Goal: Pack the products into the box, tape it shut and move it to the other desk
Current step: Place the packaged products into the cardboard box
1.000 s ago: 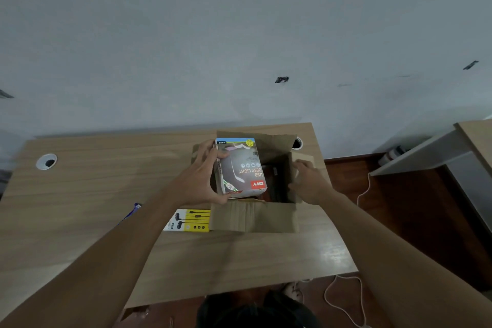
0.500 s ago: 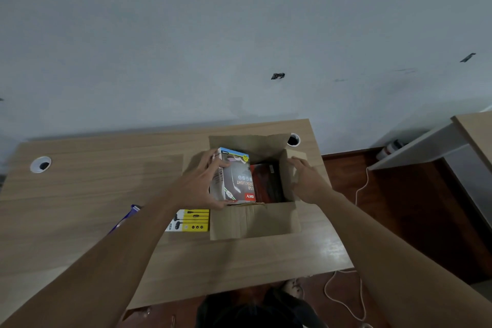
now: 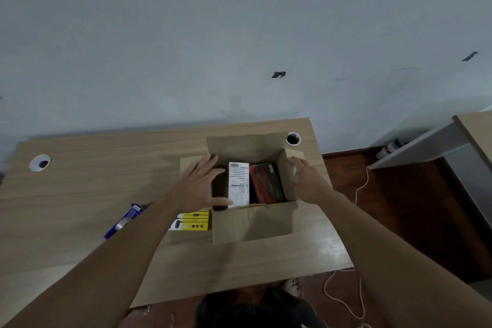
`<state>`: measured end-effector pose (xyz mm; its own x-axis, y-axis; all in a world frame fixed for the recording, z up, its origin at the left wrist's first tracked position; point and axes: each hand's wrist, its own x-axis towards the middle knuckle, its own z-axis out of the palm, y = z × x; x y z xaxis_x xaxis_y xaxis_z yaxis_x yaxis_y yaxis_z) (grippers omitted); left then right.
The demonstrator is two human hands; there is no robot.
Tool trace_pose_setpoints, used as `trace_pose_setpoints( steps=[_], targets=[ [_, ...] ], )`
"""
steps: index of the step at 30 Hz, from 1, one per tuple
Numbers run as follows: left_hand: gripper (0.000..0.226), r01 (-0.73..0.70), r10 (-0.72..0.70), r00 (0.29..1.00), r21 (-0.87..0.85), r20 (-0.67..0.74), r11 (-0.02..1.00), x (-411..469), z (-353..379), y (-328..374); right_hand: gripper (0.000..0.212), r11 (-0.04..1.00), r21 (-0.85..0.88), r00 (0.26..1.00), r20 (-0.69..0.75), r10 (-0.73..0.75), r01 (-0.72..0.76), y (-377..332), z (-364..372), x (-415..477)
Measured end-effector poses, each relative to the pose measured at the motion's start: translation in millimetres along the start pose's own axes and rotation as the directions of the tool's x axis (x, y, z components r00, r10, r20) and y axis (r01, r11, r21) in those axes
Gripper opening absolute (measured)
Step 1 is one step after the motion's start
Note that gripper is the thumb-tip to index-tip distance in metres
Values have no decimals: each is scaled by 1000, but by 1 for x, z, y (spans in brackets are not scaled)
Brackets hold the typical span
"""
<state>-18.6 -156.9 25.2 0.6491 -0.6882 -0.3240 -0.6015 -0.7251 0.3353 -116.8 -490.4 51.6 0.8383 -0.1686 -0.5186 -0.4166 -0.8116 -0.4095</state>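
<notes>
An open cardboard box [image 3: 257, 224] stands on the wooden desk [image 3: 80, 194], flaps spread. Inside, the desk light product box [image 3: 238, 185] stands on edge with its white side up, next to a red and black product box [image 3: 267, 183]. My left hand [image 3: 198, 185] rests over the box's left rim, fingers spread, thumb touching the white side of the desk light box. My right hand [image 3: 306, 180] lies against the right flap, holding nothing. A yellow earphones pack [image 3: 193, 220] lies on the desk left of the box.
A blue tape dispenser [image 3: 125, 220] lies on the desk at the left, partly behind my forearm. Cable holes [image 3: 40, 162] [image 3: 292, 138] sit near the desk's back corners. A second desk [image 3: 476, 136] stands at the far right. A white cord [image 3: 356, 287] trails on the floor.
My left hand lowered the desk light box into the cardboard box, turned it onto its edge and opened. The right hand stayed at the right flap.
</notes>
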Motion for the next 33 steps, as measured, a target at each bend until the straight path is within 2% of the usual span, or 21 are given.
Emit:
trace_pose_setpoints(
  steps=[6, 9, 11, 12, 13, 15, 18, 22, 24, 28, 29, 31, 33],
  targets=[
    [77, 0, -18, 989, -120, -144, 993, -10, 25, -16, 74, 999, -39, 1000, -17, -26, 25, -15, -1, -9],
    [72, -3, -36, 982, -205, -187, 979, -14, 34, -11, 53, 992, -118, 990, -142, 20, -37, -18, 10, -4],
    [71, 15, -59, 982, -236, -181, 972, -15, 36, -6, 35, 970, -241, 966, -248, -76, 14, -24, 15, -1],
    [71, 26, -73, 982, -261, -172, 965, -15, 37, -5, 33, 960, -273, 960, -251, -128, 56, -30, 19, 3],
    [71, 40, -92, 982, -295, -164, 955, -16, 38, -6, 34, 961, -259, 959, -234, -160, 97, -38, 24, 6],
    [74, 30, -92, 981, -338, -171, 941, -16, 38, -5, 36, 982, -156, 979, -160, -127, 102, -51, 32, 9],
    [85, 27, -107, 980, -416, -170, 909, -18, 39, -10, 43, 1000, -2, 1000, -17, 2, -2, -69, 50, 17],
    [92, 64, -163, 980, -589, -117, 805, -23, 42, -12, 56, 989, 94, 989, 109, 102, -112, -81, 81, 31],
    [92, 90, -178, 981, -637, -75, 766, -24, 41, -10, 70, 978, 128, 979, 149, 142, -162, -85, 94, 35],
    [94, 104, -188, 981, -663, -56, 741, -21, 44, -15, 110, 987, 6, 980, 117, 161, -163, -69, 147, 86],
    [94, 108, -190, 980, -669, -50, 736, -21, 45, -18, 110, 989, -65, 982, 123, 141, -134, -77, 151, 90],
    [95, 97, -185, 981, -686, -56, 721, -20, 48, -22, 95, 985, -155, 986, 137, 90, -68, -99, 150, 87],
    [95, 77, -169, 983, -697, -65, 713, -19, 51, -26, 86, 988, -133, 987, 132, 93, -76, -119, 145, 81]
  ],
)
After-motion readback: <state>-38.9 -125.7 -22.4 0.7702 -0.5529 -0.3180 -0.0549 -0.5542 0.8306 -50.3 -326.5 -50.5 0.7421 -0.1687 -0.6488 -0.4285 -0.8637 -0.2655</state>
